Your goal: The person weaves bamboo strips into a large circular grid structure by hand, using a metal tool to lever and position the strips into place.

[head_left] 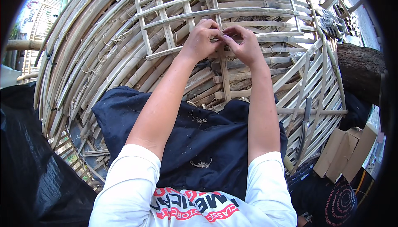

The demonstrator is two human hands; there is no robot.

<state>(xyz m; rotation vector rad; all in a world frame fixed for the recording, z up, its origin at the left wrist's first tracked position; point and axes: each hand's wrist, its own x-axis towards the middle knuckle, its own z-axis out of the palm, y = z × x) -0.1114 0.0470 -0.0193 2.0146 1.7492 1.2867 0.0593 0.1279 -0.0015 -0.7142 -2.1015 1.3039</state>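
Note:
A lattice panel of split bamboo slats point(178, 17) lies in front of me, over a pile of bamboo strips. My left hand point(201, 39) and my right hand point(245, 46) meet at its lower edge, where an upright bamboo slat point(224, 71) crosses it. The fingers of both hands are closed in a pinch, fingertips nearly touching. Whatever thin thing they hold there is hidden or too small to make out. The upright slat runs down from between the hands toward the dark cloth point(174, 131) over my lap.
Long curved bamboo strips point(93, 53) are heaped at left. A long tool with a dark blade point(304, 123) rests on pale slats at right. Beyond are a thick log point(360, 65), a sandal point(333, 23) and a cardboard box point(338, 154). Black plastic sheeting point(33, 156) covers the near left.

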